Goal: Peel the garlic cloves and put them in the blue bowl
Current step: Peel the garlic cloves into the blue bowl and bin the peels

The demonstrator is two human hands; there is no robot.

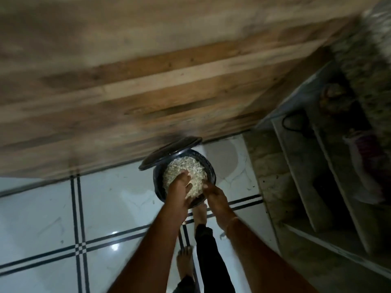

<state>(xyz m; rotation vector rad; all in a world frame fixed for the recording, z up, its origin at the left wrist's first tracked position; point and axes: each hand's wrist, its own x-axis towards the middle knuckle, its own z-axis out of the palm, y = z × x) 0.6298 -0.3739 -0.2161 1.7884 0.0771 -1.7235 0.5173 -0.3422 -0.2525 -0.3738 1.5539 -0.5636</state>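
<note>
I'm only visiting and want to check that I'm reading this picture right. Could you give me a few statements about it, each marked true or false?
1. The left hand and the right hand both reach into the dark round container. True.
2. The container's lid is closed. False: it stands open, tipped up at the far left of the rim.
3. The container holds a heap of pale pieces. True.
4. The floor is bare wood. False: it is pale tile with dark lines. The wood is the panel beyond the container.
5. The person wears shoes. False: the feet are bare.
</note>
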